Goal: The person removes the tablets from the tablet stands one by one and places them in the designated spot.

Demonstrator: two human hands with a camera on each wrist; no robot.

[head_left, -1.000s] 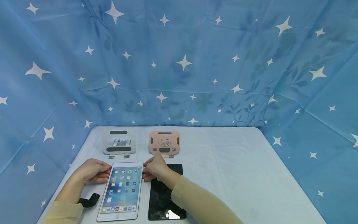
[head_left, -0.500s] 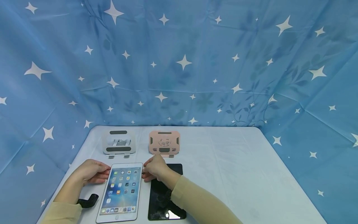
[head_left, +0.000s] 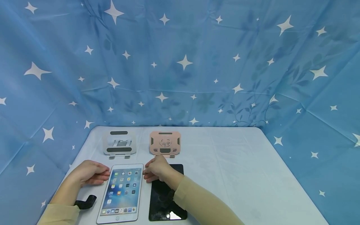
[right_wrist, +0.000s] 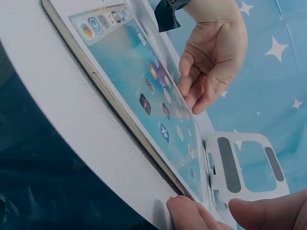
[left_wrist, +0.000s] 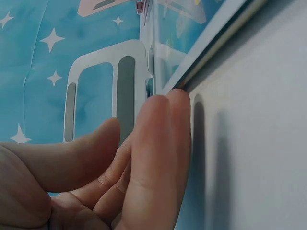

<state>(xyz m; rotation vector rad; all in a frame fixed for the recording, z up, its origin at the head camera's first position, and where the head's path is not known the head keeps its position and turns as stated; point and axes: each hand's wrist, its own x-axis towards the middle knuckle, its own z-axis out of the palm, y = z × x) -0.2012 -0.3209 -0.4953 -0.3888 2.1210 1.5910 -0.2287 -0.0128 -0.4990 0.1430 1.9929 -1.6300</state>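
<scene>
A white tablet [head_left: 121, 190] with a lit home screen lies flat on the table, upright to the viewer. My left hand [head_left: 91, 172] is at its upper left edge, fingers fairly straight, thumb apart from them. In the left wrist view the fingertips [left_wrist: 156, 112] lie very close to the tablet's rim; whether they touch cannot be told. On the opposite edge, my right hand [head_left: 160, 168] has its fingertips beside the upper right corner. The right wrist view shows its thumb and fingers [right_wrist: 184, 211] apart. Under the right forearm lies a black tablet [head_left: 160, 203], screen dark, partly covered.
Behind the white tablet stands a grey tablet stand [head_left: 119, 149] with dark pads. A pink stand [head_left: 165, 143] is to its right. A white cloth covers the table [head_left: 230, 175]. Blue curtains [head_left: 185, 84] with white stars surround the back and sides.
The white tablet has slid slightly toward the viewer, then stayed put. My left hand has moved a little left, away from its edge; the right hand has eased slightly to the right.
</scene>
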